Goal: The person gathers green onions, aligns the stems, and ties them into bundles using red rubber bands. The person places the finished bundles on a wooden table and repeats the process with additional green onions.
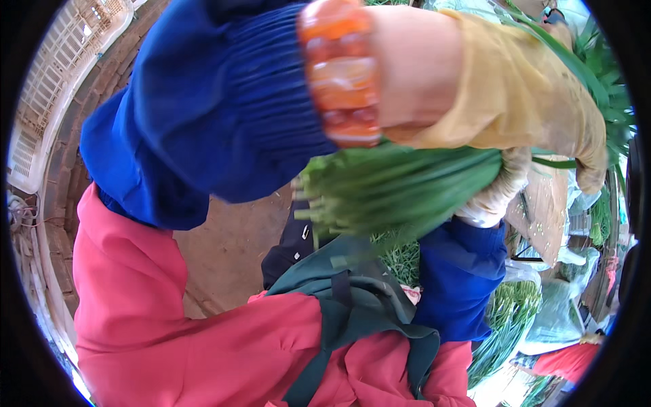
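Note:
A bunch of long green chive-like leaves [407, 188] lies across the middle, blurred, its pale cut ends toward the left. My right hand [496, 196], in a soiled pale glove, is closed around it from below. Over it reaches my left hand [569, 112] in a yellowish glove, thumb pointing down. Long leaf tips [605, 86] fan out beyond that glove, and its fingers are mostly hidden, so its hold is unclear. An orange beaded bracelet [341, 71] circles my left wrist beside a blue sleeve cover [218, 112]. A dark green apron [346, 300] hangs over my pink top.
A wooden board [541, 213] with scattered bits stands at right. Below it, more cut greens [508, 320] lie in clear plastic, near another person's red sleeve [567, 362]. Loose greens [402, 262] sit beyond my apron. A white plastic crate [56, 86] is at upper left.

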Motion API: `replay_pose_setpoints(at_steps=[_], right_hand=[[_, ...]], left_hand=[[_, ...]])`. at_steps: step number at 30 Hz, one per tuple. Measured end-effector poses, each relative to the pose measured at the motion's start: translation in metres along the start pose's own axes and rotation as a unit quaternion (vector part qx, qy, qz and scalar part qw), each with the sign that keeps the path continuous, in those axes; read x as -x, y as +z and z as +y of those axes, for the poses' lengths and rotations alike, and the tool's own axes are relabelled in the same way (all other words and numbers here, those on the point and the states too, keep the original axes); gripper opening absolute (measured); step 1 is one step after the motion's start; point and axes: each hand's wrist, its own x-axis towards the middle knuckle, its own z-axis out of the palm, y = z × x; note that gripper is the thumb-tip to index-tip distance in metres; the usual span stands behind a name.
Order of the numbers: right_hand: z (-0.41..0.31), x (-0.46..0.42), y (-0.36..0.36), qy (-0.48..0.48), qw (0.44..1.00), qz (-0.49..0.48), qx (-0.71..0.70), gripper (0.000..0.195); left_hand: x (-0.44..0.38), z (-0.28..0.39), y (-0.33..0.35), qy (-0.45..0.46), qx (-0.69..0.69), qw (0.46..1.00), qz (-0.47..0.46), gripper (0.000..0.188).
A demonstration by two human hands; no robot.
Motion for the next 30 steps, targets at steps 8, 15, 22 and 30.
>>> replay_pose_setpoints(at_steps=[8,15,22,30], right_hand=[[-0.004,0.045,-0.077,-0.065,0.979,0.189,0.042,0.068],[-0.013,0.068,-0.129,-0.010,0.948,0.294,0.119,0.065],[-0.017,-0.056,-0.133,-0.003,0.980,0.146,0.137,0.062],[0.010,-0.216,-0.135,0.074,0.996,-0.046,0.036,0.059]], left_hand=[[-0.105,-0.027,-0.048,0.095,0.015,0.995,-0.035,0.029],[-0.088,-0.127,-0.090,-0.232,-0.175,0.957,0.005,0.023],[-0.105,-0.190,-0.086,-0.117,0.094,0.983,-0.103,0.094],[-0.174,-0.219,-0.065,-0.142,-0.016,0.989,-0.040,0.120]])
